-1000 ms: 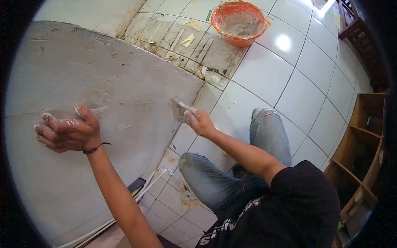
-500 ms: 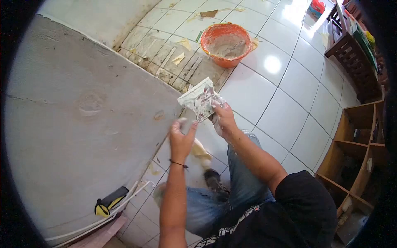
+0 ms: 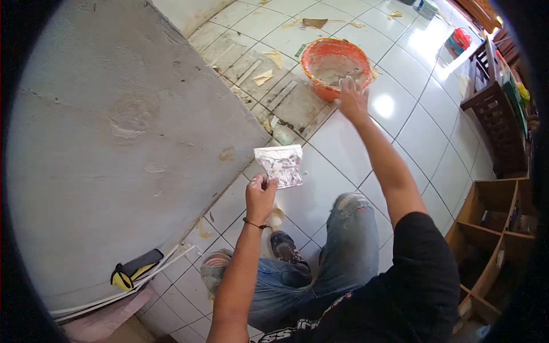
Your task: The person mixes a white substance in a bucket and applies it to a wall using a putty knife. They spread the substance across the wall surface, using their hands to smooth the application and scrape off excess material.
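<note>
A flat, pale scraper-like piece (image 3: pixel 283 164), smeared with white and dark residue, is pinched at its lower left corner by my left hand (image 3: pixel 261 197). My right hand (image 3: pixel 353 98) reaches to the near right rim of an orange bucket (image 3: pixel 320 87), which holds greyish-white paste. Its fingers are whitened and extend over the rim, slightly apart. No object shows in that hand.
The grey wall (image 3: pixel 131 137) fills the left side. Scraps (image 3: pixel 263 78) lie on the stained floor near the bucket. A wooden shelf (image 3: pixel 483 231) stands at right, a slatted wooden piece (image 3: pixel 497 120) behind it. A black and yellow item (image 3: pixel 136 270) rests at lower left.
My right hand has let go of the flat piece and moved up and right to the bucket. My left hand has taken hold of the piece, which now hangs lower.
</note>
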`<state>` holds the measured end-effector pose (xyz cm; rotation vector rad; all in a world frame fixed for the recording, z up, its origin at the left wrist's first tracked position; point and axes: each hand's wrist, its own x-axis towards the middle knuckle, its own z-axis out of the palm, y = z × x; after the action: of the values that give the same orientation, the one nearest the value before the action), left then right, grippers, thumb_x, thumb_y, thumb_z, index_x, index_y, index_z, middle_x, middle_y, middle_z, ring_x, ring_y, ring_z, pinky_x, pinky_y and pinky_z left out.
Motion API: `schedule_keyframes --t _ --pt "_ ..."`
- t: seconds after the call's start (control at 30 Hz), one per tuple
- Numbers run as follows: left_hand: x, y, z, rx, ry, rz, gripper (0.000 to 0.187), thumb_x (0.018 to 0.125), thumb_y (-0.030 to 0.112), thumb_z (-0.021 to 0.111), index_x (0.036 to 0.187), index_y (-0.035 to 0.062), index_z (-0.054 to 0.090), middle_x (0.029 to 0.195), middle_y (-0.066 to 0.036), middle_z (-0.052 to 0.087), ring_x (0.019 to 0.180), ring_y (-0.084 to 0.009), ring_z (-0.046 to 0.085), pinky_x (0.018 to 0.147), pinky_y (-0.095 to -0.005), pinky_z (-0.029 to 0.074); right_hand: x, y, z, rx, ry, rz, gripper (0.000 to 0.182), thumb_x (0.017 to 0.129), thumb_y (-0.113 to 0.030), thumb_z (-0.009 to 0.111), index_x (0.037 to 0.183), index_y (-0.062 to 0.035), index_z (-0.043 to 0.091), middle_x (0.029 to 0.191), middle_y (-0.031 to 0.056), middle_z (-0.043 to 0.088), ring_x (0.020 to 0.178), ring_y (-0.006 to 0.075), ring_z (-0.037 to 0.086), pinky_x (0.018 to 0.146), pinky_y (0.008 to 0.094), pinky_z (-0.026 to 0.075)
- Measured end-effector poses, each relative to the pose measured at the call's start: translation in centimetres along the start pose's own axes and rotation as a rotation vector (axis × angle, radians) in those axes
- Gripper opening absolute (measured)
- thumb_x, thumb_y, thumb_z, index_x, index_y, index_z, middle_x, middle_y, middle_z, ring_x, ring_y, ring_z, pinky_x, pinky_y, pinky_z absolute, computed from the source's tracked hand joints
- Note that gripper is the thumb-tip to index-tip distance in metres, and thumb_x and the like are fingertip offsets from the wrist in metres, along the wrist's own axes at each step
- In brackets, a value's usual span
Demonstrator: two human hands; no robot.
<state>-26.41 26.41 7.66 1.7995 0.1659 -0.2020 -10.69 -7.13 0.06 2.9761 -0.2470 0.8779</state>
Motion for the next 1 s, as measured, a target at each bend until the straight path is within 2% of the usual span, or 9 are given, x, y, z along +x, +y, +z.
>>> schedule_keyframes --t 0.03,0.1,0.37,0.43,0.53,0.63,0.73,0.93,1.0 --pt "-0.5 0.1 -0.4 0.061 -0.042 -0.007 0.020 0.085 0.012 0.065 0.074 0.0002 0.053 0.064 0.001 0.050 0.060 -0.0061 0.043 0.053 -0.0262 0.037 0.4 1.0 1.7 0.009 -0.004 0.000 0.042 0.079 -0.030 0.068 0.115 -0.0095 0.061 0.116 0.0110 0.060 0.114 0.0305 0.055 0.101 0.0552 0.036" --pt "-0.8 0.0 -1.1 0.191 -0.110 -0.035 0.021 0.081 0.015 0.068 0.076 -0.0024 0.059 0.065 -0.004 0.058 0.059 -0.0087 0.049 0.055 -0.0286 0.042 1.5 1.9 3.1 -0.116 -0.394 -0.105 0.039 0.083 -0.021 0.062 0.121 -0.0096 0.058 0.122 0.0100 0.056 0.119 0.0329 0.050 0.104 0.0585 0.029" --pt "-0.9 -0.6 -1.0 0.272 -0.097 0.028 0.022 0.078 0.015 0.068 0.073 -0.0018 0.055 0.062 -0.008 0.057 0.056 -0.0136 0.050 0.055 -0.0331 0.044 -4.0 0.5 -1.1 0.049 -0.300 -0.416 0.018 0.079 -0.018 0.057 0.087 -0.0095 0.071 0.107 0.0099 0.062 0.109 0.0271 0.056 0.101 0.0496 0.035" --pt "-1.2 -0.7 -0.8 0.295 -0.088 0.025 0.022 0.077 0.014 0.066 0.071 -0.0016 0.051 0.060 -0.010 0.054 0.055 -0.0161 0.049 0.056 -0.0342 0.044 -6.8 -0.1 -3.7 0.111 -0.464 -0.460 0.016 0.078 -0.022 0.060 0.086 -0.0145 0.072 0.104 0.0078 0.061 0.110 0.0264 0.054 0.098 0.0491 0.037" --pt "-1.4 -1.1 -0.7 0.346 -0.089 0.017 0.022 0.079 0.015 0.066 0.071 -0.0015 0.053 0.063 -0.007 0.052 0.061 -0.0127 0.048 0.058 -0.0323 0.043 -7.7 -0.8 -8.0 0.355 -0.813 -0.486 0.032 0.076 -0.042 0.071 0.088 -0.0121 0.071 0.111 0.0136 0.062 0.107 0.0310 0.059 0.090 0.0484 0.045" --pt "-1.4 -1.1 -0.4 0.362 -0.062 0.001 0.018 0.079 0.012 0.064 0.079 -0.0022 0.054 0.069 -0.009 0.056 0.065 -0.0150 0.051 0.061 -0.0338 0.045 -6.6 -0.6 -7.1 0.355 -0.896 -0.170 0.045 0.073 -0.048 0.074 0.096 -0.0093 0.070 0.116 0.0172 0.062 0.100 0.0353 0.063 0.082 0.0478 0.051" --pt "-1.3 -2.0 -0.1 0.308 -0.024 -0.005 0.018 0.080 0.011 0.062 0.087 -0.0032 0.054 0.075 -0.011 0.059 0.069 -0.0158 0.054 0.065 -0.0336 0.046 -6.4 -0.1 -6.2 0.161 -0.976 -0.280 0.050 0.074 -0.048 0.074 0.104 -0.0084 0.067 0.111 0.0182 0.064 0.093 0.0365 0.065 0.076 0.0471 0.053" --pt "-0.4 -3.6 0.0 0.275 0.023 -0.010 0.020 0.083 0.008 0.058 0.097 -0.0054 0.054 0.083 -0.011 0.062 0.076 -0.0151 0.057 0.071 -0.0320 0.047 -11.0 0.4 -1.4 0.026 -0.853 -0.536 0.024 0.078 -0.009 0.060 0.102 -0.0068 0.062 0.090 0.0160 0.068 0.085 0.0324 0.068 0.071 0.0440 0.055" --pt "0.0 -3.3 0.0 0.175 0.033 -0.034 0.020 0.082 0.010 0.057 0.096 -0.0043 0.053 0.084 -0.018 0.060 0.075 -0.0287 0.061 0.071 -0.0394 0.048 -10.6 0.3 -2.1 0.071 -0.886 -0.504 0.026 0.078 -0.007 0.059 0.104 -0.0066 0.062 0.088 0.0157 0.068 0.085 0.0336 0.068 0.070 0.0444 0.054"
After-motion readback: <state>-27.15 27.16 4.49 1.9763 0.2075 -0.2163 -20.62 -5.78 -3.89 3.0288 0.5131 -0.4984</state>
